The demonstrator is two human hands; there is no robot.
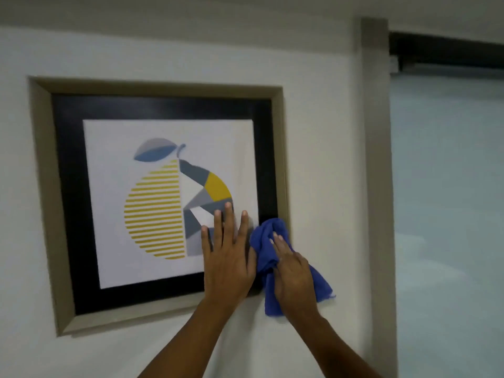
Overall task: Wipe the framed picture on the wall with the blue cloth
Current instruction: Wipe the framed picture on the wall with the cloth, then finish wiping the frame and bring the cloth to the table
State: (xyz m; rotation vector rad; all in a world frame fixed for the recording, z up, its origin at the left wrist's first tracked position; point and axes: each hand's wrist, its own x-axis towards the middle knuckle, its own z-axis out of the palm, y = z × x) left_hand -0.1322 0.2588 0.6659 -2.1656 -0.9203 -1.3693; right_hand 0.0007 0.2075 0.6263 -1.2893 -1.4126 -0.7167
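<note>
The framed picture [152, 126] hangs on a white wall: a beige outer frame, a black inner border and a print of a yellow-striped fruit with a blue-grey leaf. My left hand [227, 257] lies flat on the lower right of the print, fingers spread, holding nothing. The bunched blue cloth [266, 241] is pressed against the frame's lower right side, over the black border and beige edge. My right hand [293, 276] lies on the cloth, fingers pointing up and left. Part of the cloth hangs below and to the right of that hand.
Bare white wall [321, 132] lies right of the frame. A beige door post [377, 159] runs top to bottom further right, with a frosted glass panel [450, 186] and a dark rail [447, 53] beyond it.
</note>
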